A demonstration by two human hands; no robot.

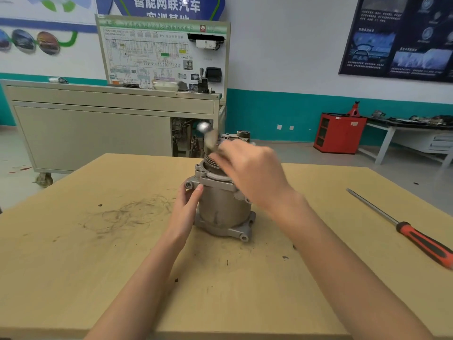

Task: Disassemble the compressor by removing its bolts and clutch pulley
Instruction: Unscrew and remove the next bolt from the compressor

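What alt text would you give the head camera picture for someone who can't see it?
A person holds an upright metal compressor on a wooden table with the left hand, while the right hand grips a blurred metal tool over its top. A red-handled screwdriver lies on the table to the right.

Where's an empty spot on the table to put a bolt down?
Widest bare wood: left of the compressor, over the scribble marks to the edge of the table. Another patch: between the compressor and the screwdriver. Crowded: at the compressor, where the left hand holds it and the right hand holds a metal tool.
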